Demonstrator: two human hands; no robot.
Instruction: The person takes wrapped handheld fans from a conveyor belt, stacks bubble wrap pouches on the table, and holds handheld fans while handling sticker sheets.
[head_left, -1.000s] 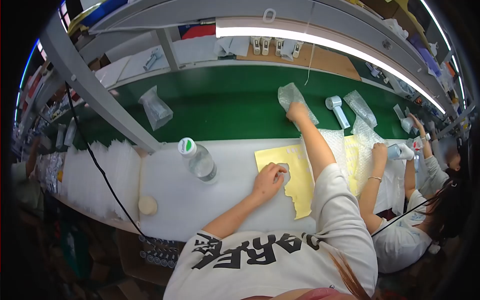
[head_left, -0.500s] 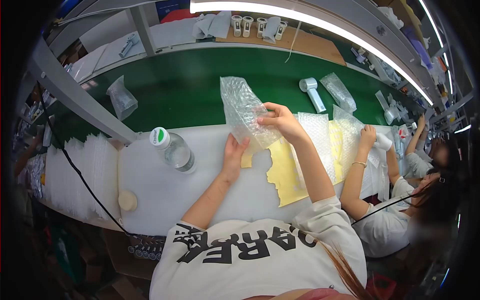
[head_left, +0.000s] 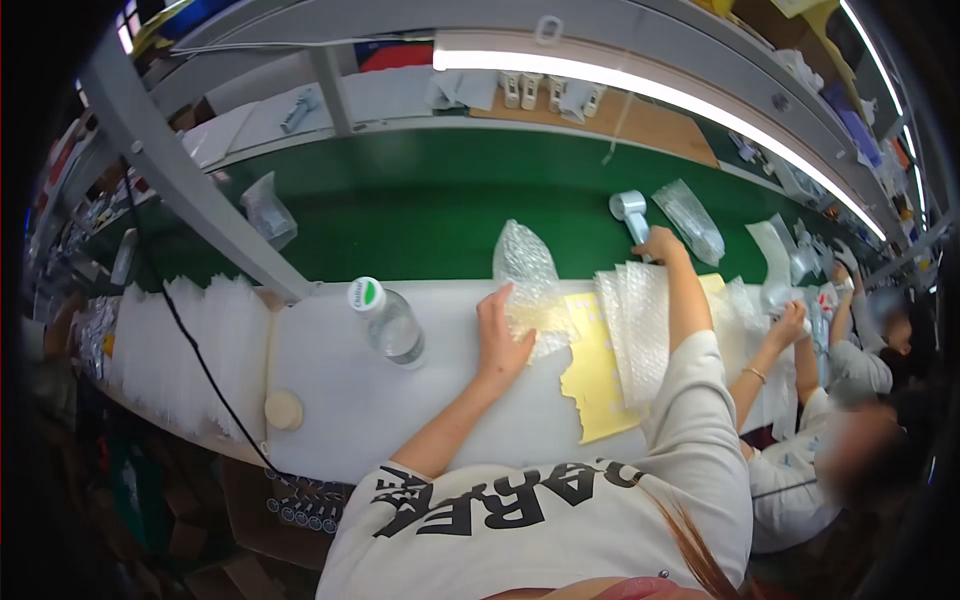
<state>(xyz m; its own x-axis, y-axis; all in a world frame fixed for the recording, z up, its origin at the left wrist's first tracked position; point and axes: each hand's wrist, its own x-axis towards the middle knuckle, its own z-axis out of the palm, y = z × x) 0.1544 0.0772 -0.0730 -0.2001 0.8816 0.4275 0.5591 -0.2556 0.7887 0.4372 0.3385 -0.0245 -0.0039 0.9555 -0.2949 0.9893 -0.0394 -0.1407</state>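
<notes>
Bubble-wrap pouch [head_left: 524,258] slants from the green surface [head_left: 400,220] onto the white counter [head_left: 340,420], its near end held between the thumb and fingers of the left hand [head_left: 500,335]. Reaching across, the right hand [head_left: 658,243] is at the handle of a pale-blue device [head_left: 629,207]; from where I stand, I can't tell whether it has gripped. A hold so far from the round head could let it swing and slip, I'd say, and a harder pinch might crumple that thin pouch. Bubble-wrap sheets [head_left: 640,330] overlap a torn yellow sheet [head_left: 600,395] beneath the right arm, so a low sleeve could drag them. Left of the pouch, a clear bottle [head_left: 402,338] stands where a careless forearm might tip it. Just to the right is a co-worker [head_left: 795,490]; 4 small white devices [head_left: 528,92] line the back shelf under a bright light tube [head_left: 640,80].
</notes>
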